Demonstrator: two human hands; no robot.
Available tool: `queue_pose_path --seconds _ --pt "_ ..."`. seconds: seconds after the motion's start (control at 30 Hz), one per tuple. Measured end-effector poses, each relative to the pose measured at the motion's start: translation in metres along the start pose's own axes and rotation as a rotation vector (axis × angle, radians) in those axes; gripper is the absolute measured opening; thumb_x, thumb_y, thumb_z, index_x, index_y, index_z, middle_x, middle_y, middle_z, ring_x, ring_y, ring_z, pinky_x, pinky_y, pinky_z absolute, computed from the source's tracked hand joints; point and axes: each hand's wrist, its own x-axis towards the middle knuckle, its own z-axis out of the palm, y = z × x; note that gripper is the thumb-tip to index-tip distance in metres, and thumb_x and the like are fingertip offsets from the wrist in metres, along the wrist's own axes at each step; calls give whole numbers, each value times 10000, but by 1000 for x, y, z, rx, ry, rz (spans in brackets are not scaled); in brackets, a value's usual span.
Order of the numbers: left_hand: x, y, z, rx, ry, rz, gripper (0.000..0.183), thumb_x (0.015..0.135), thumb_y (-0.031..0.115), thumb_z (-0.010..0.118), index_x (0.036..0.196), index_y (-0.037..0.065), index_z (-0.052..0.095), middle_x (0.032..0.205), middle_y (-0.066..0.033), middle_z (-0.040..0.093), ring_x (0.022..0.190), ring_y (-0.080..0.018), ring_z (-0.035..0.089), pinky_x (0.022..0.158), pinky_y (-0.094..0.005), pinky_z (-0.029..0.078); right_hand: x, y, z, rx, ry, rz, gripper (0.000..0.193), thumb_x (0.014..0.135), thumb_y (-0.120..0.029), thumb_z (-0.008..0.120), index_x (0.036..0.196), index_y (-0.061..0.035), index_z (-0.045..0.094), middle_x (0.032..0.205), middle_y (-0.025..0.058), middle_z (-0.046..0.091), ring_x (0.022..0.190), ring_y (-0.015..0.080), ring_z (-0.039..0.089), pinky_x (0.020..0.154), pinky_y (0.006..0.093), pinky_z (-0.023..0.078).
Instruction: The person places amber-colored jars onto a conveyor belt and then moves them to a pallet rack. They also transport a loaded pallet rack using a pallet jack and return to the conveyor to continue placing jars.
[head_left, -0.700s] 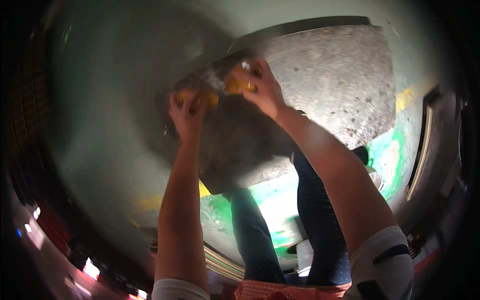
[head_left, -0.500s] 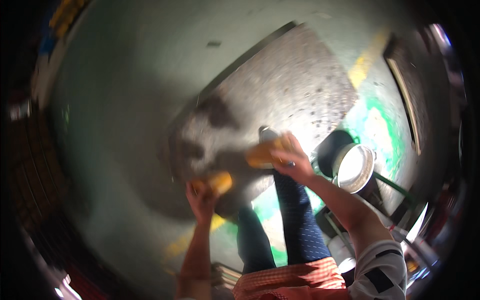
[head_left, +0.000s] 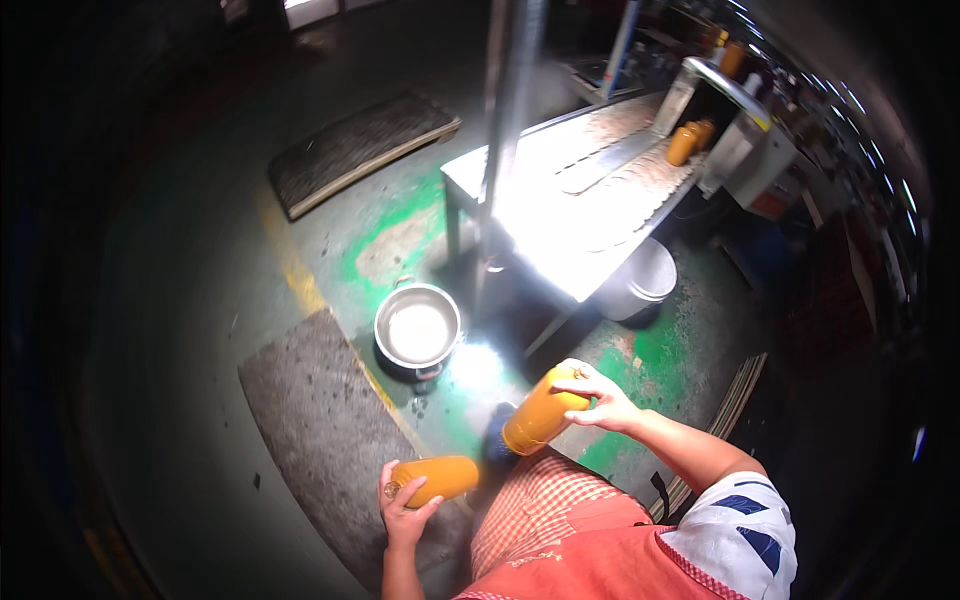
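In my left hand (head_left: 405, 508) I grip an orange bottle (head_left: 446, 477) near its narrower end. It lies almost level, its broad end pointing right. A second, larger-looking orange bottle (head_left: 538, 418) is in my right hand (head_left: 606, 402), whose fingers wrap round its upper end. That one tilts, its broad base toward the lower left. The two bottles are apart, both held in front of my red apron (head_left: 590, 550).
Ahead stands a brightly lit metal table (head_left: 560, 200) with orange bottles (head_left: 682, 145) at its far end. An upright metal post (head_left: 505, 110) rises beside it. On the floor are a metal pot (head_left: 418, 328), a white bucket (head_left: 642, 280) and dark mats (head_left: 320, 430).
My view has swung right, bringing the metal table into sight and shifting the pot leftward. Both hands still hold their bottles, and the right one is now tilted more upright.
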Motion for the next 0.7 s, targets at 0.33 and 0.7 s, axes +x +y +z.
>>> queue_pose_path --seconds 0.33,0.7 --pt "210 146 225 -595 -553 8 658 743 324 815 1311 66 608 1372 -192 550 1239 -299 534 1070 -418 400 -99 99 -246 758 711 153 714 790 -239 706 1440 -57 473 1335 91 572 1244 194 526 1091 361 387" --pt "380 248 576 -1750 -883 -1046 635 935 611 458 1396 175 481 1287 -216 566 1125 -377 582 928 -518 511 -19 287 -445 1183 517 -38 472 954 -473 519 1344 -209 534 1310 191 545 1105 311 607 899 439 536"
